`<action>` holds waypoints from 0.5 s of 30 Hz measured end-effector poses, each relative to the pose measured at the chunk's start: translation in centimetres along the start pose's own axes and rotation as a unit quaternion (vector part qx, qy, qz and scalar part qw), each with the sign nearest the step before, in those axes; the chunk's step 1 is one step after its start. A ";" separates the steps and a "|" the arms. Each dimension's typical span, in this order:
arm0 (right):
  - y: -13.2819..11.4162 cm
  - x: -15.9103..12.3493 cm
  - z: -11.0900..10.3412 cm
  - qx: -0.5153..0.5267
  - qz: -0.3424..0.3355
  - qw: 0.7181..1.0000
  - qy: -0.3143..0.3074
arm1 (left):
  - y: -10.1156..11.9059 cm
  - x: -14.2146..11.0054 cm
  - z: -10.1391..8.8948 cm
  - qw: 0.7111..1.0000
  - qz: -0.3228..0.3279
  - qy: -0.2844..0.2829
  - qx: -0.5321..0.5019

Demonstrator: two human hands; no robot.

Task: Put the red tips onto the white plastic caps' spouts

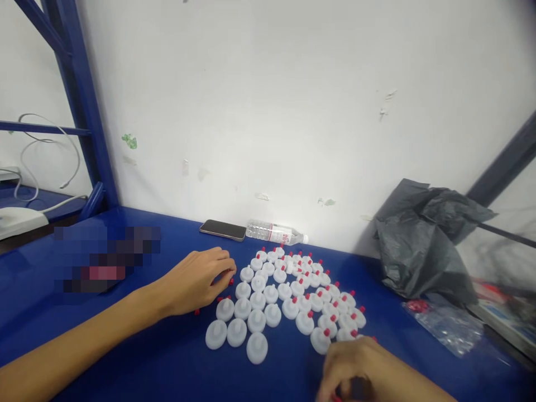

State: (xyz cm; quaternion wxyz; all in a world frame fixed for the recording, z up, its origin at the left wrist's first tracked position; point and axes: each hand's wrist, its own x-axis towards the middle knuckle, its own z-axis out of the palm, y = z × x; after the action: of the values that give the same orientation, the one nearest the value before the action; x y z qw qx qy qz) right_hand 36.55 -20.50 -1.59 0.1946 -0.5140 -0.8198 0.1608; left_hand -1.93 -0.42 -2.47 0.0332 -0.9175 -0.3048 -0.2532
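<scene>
Nearest the camera, the blurred right hand [352,363] is holding its fingers bent, in front of the clear plastic water bottle [276,233] and rightward; whether it is gripping the red piece [336,398] there, I cannot tell. Left of the bottle and nearer, the left hand [196,282] is showing thumb and forefinger almost meeting, any hold unclear. White nozzle caps [257,321] are crowding in front of the bottle, many wearing red tips [310,315]; a low wrist sweep could be toppling packed caps or scattering loose tips.
</scene>
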 end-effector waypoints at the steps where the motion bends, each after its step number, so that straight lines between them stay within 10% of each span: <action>1: -0.7 1.0 0.4 0.049 -0.011 0.999 0.002 | 0.0 0.0 0.0 1.000 0.007 0.000 -0.007; 8: -5.9 11.3 -1.4 0.059 -0.134 0.979 0.145 | 0.3 -0.1 -1.0 0.997 0.018 0.062 -0.048; 15: -5.5 15.7 3.2 -0.121 -0.161 0.938 0.283 | 0.4 -0.4 0.0 0.993 0.038 0.094 -0.067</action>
State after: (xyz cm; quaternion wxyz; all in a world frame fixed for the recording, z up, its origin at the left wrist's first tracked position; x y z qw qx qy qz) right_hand 24.46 -8.83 0.55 0.3784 -0.4187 -0.8160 -0.1250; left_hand -1.97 -1.00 -2.66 0.0093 -0.9009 -0.2473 -0.3565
